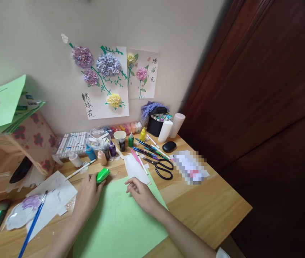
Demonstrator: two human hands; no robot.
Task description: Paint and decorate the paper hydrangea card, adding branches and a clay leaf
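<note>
A pale wall (34,43) backs the scene, with a dark wooden door (262,89) closing off the right side. Two sheets of paper-flower art (106,80) are stuck to the wall above a wooden counter (209,204) that runs from the far wall toward the near edge.

A large green sheet of paper (120,222) lies flat on the near middle of the counter, under both forearms. To the left, a white painted sheet (52,199) lies with a blue paintbrush (32,225) across it, next to a flower-shaped palette (20,213). A smaller white slip of paper (135,168) lies just beyond the far edge of the green sheet.

The left hand (88,195) rests at the far left edge of the green sheet, its fingers curled around a small green stapler-like tool (103,175), which sits on the counter at that corner. The right hand (140,191) lies on the green sheet, fingers loosely bent and narrow, holding nothing, its fingertips touching the near edge of the white slip.

Farther back, black scissors (163,168) lie right of the slip, beside a scatter of pens (148,148). Small paint bottles (106,150) cluster at far centre, a tray of markers (71,143) to their left, and a black marker holder (156,123) stands by the wall.
</note>
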